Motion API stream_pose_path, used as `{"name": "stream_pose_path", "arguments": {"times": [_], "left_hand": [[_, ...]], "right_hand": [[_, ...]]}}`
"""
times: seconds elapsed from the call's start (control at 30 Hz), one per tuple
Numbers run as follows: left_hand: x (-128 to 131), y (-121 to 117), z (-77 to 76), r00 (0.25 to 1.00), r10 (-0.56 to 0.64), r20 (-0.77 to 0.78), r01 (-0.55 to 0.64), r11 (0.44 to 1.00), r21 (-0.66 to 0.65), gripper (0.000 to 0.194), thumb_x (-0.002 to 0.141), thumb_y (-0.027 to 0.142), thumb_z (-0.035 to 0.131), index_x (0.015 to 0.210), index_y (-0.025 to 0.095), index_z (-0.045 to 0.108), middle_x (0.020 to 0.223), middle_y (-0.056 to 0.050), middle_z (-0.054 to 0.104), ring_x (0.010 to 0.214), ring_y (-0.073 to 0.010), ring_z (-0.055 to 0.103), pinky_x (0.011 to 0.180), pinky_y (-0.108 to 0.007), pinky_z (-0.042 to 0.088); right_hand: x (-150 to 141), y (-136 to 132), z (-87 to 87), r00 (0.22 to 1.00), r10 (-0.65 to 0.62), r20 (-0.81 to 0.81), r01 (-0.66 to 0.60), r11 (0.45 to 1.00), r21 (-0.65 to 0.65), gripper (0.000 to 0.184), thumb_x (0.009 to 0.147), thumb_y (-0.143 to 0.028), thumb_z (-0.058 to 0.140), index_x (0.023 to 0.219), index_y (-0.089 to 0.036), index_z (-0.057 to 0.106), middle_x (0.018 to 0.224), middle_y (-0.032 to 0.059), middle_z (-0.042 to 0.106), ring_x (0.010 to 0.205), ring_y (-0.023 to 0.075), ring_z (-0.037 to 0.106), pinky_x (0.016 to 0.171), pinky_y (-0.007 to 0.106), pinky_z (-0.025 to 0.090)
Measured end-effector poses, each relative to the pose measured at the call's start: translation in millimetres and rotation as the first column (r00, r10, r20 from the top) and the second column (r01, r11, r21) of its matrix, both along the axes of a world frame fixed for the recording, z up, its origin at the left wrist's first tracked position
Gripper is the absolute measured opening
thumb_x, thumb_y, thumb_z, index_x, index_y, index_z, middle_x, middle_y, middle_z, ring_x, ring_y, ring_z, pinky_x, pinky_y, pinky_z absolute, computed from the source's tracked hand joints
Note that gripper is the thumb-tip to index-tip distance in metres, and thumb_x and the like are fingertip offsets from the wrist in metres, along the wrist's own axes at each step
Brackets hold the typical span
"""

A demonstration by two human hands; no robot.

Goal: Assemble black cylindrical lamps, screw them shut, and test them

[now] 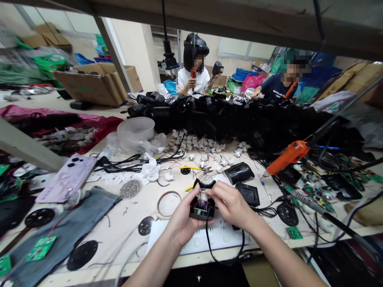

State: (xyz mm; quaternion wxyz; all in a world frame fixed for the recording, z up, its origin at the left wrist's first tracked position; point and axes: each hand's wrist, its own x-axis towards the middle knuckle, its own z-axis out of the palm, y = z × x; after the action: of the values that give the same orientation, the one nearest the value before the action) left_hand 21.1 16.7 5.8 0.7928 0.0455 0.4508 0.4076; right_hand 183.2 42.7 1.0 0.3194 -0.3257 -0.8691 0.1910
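Note:
My left hand (182,221) is wrapped around an opened black device housing (202,214), holding it up over the front of the bench. Inside it show red and blue wires, a small circuit board and a pale cylindrical part; a round clear lens-like piece sits at its top. The fingers of my right hand (231,202) are bent and pressed together at the housing's upper right side; what lies between their tips is hidden. A black cord hangs from the housing. Behind it lie yellow-handled pliers (191,168) and a black shell (239,173).
A white power strip (197,241) lies beneath my hands, a tape roll (160,211) to their left. An orange electric screwdriver (287,157) hangs at right near green circuit boards (295,232). A phone (67,179) rests at left. Two people work across the bench.

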Motion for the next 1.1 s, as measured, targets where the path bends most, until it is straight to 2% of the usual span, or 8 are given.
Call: {"name": "stream_pose_path", "arguments": {"times": [0.2,0.4,0.57,0.67,0.73,0.9,1.1], "left_hand": [[6,-3,-3.6,0.992,0.099,-0.08,-0.095,0.994,0.052,0.028,0.084,0.042,0.064,0.091,0.016,0.06,0.073,-0.004,0.068,0.058,-0.0179,0.064,0.055,-0.032,0.054],[9,-10,-10.8,0.985,0.103,-0.141,-0.093,0.992,0.081,0.034,0.078,0.046,0.07,0.091,0.018,0.057,0.072,-0.003,0.066,0.061,-0.0194,0.065,0.058,-0.032,0.053],[5,-5,-2.8,0.996,0.086,-0.032,-0.087,0.996,-0.018,0.03,0.086,0.044,0.061,0.089,0.015,0.06,0.073,-0.006,0.067,0.06,-0.0201,0.063,0.055,-0.035,0.054],[0,-1,4.5,0.998,0.062,0.014,-0.061,0.996,-0.07,0.037,0.092,0.046,0.05,0.09,0.012,0.062,0.074,-0.009,0.068,0.059,-0.0211,0.063,0.053,-0.037,0.054],[-2,-2,7.6,0.998,0.068,0.001,-0.068,0.996,-0.06,0.039,0.093,0.047,0.048,0.091,0.011,0.063,0.075,-0.01,0.068,0.059,-0.0205,0.062,0.054,-0.036,0.054],[-1,-8,11.6,0.997,0.078,-0.016,-0.078,0.997,-0.015,0.039,0.091,0.048,0.051,0.095,0.011,0.063,0.076,-0.009,0.069,0.061,-0.0212,0.063,0.053,-0.035,0.054],[-3,-10,11.5,0.996,0.037,0.079,-0.033,0.998,-0.049,0.044,0.091,0.052,0.047,0.093,0.011,0.062,0.073,-0.01,0.068,0.058,-0.0226,0.064,0.052,-0.036,0.053]], "right_hand": [[-3,-2,-3.6,1.0,0.004,-0.014,-0.003,0.998,0.065,0.022,0.094,-0.009,0.038,0.079,-0.02,0.051,0.073,0.0025,0.048,0.069,0.0164,0.048,0.063,0.028,0.041],[-4,-9,-12.3,0.999,-0.005,-0.042,0.009,0.997,0.08,0.022,0.094,-0.009,0.037,0.08,-0.02,0.051,0.07,0.0024,0.048,0.067,0.0171,0.047,0.06,0.029,0.039],[-2,-5,-11.6,0.995,-0.03,-0.09,0.029,1.0,-0.011,0.02,0.093,-0.011,0.041,0.084,-0.019,0.056,0.072,0.0031,0.053,0.068,0.0167,0.051,0.062,0.028,0.042],[1,-2,-10.1,0.988,-0.059,-0.145,0.042,0.992,-0.116,0.018,0.093,-0.011,0.044,0.087,-0.019,0.059,0.075,0.0027,0.057,0.07,0.0157,0.056,0.064,0.027,0.045],[2,-1,-8.5,0.982,-0.067,-0.178,0.04,0.988,-0.151,0.018,0.093,-0.012,0.045,0.088,-0.019,0.061,0.076,0.0029,0.06,0.071,0.0156,0.058,0.066,0.027,0.045],[3,-4,-1.6,0.97,-0.035,-0.241,-0.008,0.985,-0.174,0.021,0.095,-0.014,0.044,0.093,-0.018,0.064,0.081,0.0053,0.062,0.076,0.0167,0.06,0.069,0.029,0.048],[6,-8,2.5,0.975,-0.006,-0.221,-0.025,0.99,-0.135,0.025,0.094,-0.012,0.043,0.101,-0.018,0.066,0.083,0.0065,0.063,0.076,0.0173,0.06,0.068,0.03,0.05]]}}
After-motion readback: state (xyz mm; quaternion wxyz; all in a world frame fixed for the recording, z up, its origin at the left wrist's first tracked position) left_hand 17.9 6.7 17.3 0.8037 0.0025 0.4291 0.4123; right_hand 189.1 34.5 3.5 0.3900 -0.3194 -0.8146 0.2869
